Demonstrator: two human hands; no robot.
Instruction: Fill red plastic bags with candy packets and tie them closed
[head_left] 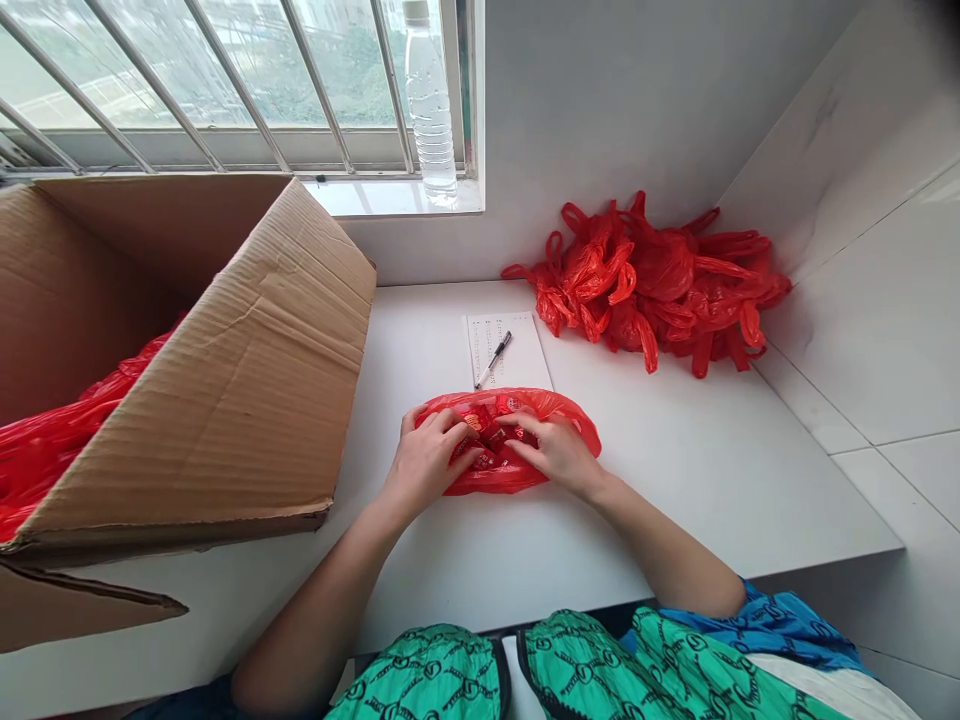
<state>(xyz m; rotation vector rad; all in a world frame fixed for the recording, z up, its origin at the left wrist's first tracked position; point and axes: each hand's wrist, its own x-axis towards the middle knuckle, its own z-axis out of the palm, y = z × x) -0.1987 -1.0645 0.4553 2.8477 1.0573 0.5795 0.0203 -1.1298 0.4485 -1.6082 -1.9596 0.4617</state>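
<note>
A red plastic bag (556, 412) lies flat on the white counter (675, 510), its mouth gathered and filled with small red packets (489, 438). My left hand (427, 462) grips the bag's near left side, with its fingers curled over the packets. My right hand (551, 452) presses in from the other side, and its fingertips nearly meet those of my left hand. Just beyond the bag lies a sheet of handwritten paper (523, 345), with a black-and-silver pen (493, 360) resting on it.
A large open cardboard box (202, 380) at the left holds more red plastic (60, 450). A heap of red bags with handles (645, 285) lies in the far corner against the tiled wall. A water bottle (429, 100) stands on the barred window's sill.
</note>
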